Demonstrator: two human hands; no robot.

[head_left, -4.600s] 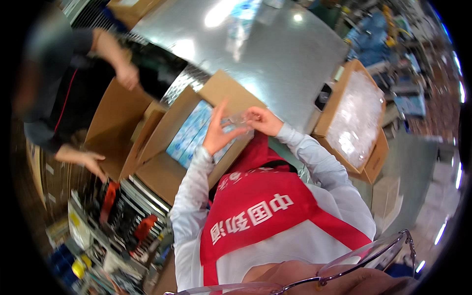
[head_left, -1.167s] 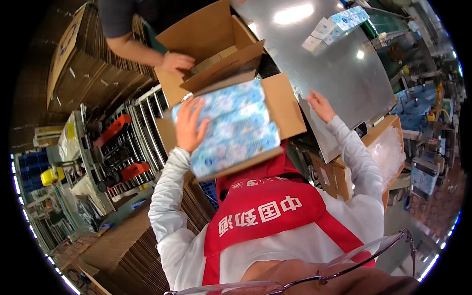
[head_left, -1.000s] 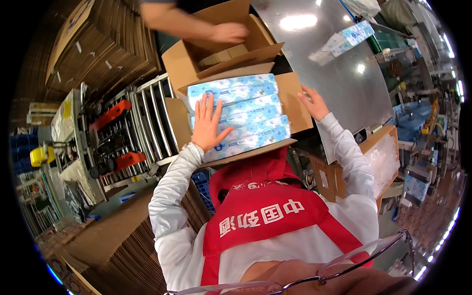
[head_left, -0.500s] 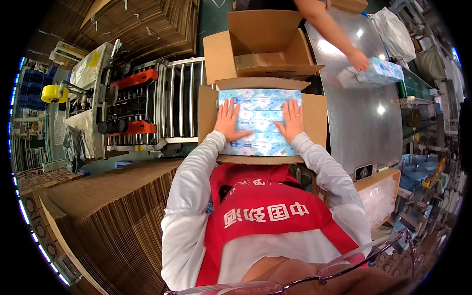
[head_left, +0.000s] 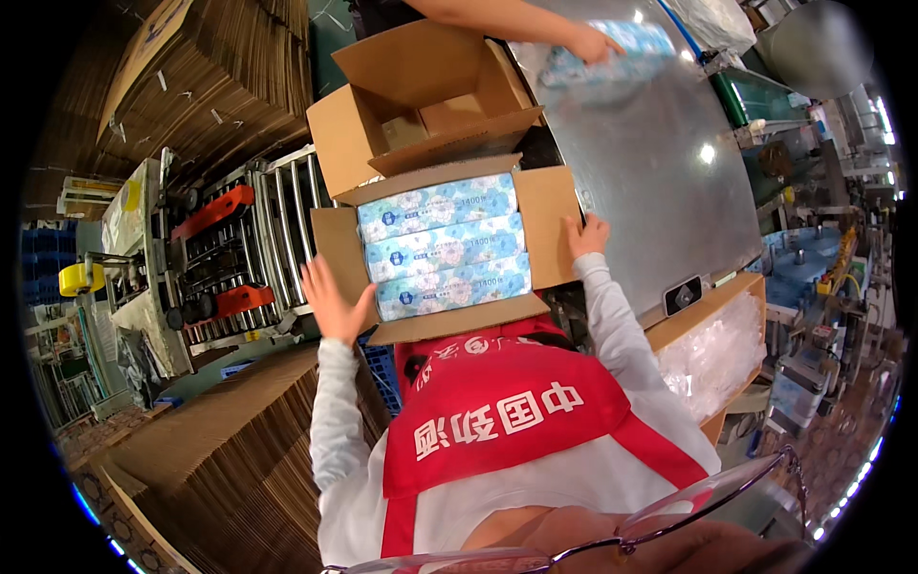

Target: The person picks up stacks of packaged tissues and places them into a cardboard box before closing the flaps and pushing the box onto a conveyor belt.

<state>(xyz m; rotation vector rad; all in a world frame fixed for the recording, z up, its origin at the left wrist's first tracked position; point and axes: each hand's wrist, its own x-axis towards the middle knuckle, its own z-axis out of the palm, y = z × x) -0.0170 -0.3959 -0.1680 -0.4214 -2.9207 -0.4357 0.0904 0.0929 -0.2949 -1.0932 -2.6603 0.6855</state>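
Note:
In front of me stands an open carton (head_left: 543,239) with its flaps spread out. Three blue-and-white flowered tissue packs (head_left: 448,256) lie in it side by side, filling its opening. My left hand (head_left: 331,298) is open beside the left flap, fingers stretched and thumb apart, holding nothing. At the outer edge of the right flap is my right hand (head_left: 586,236), its fingers slightly bent and apart, touching the cardboard. Whether any fingertips reach behind that flap is hidden.
Behind is another open carton (head_left: 421,105). A co-worker's hand (head_left: 593,43) touches blurred tissue packs (head_left: 631,48) on the metal table (head_left: 660,172). A roller conveyor (head_left: 287,206) stands left, flattened cardboard (head_left: 229,450) lower left, and a box of clear plastic (head_left: 712,349) right.
Both my hands have come off the tissue packs and moved outward to the side flaps. The view has shifted and tilted. The co-worker's hand and packs have moved across the metal table.

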